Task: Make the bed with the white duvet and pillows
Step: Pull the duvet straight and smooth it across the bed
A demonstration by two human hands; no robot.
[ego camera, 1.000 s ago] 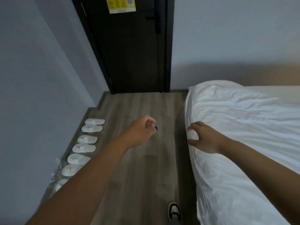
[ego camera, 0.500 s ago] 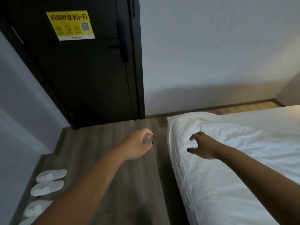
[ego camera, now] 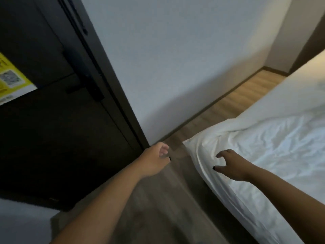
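The white duvet [ego camera: 274, 143] lies wrinkled over the bed on the right, its corner hanging at the near left end of the mattress. My right hand [ego camera: 230, 164] hovers over that corner with fingers spread and loosely bent, holding nothing. My left hand [ego camera: 154, 161] is stretched out over the wooden floor just left of the bed corner, fingers loosely curled and empty. No pillows are in view.
A dark door [ego camera: 58, 131] with a yellow Wi-Fi sticker [ego camera: 10, 80] fills the left. A pale wall [ego camera: 175, 59] runs behind the bed. A strip of wooden floor [ego camera: 237, 97] lies between wall and bed.
The view has swung right and tilted, so the slippers along the left wall are gone from sight. My right hand has slid from the duvet's side up onto its corner.
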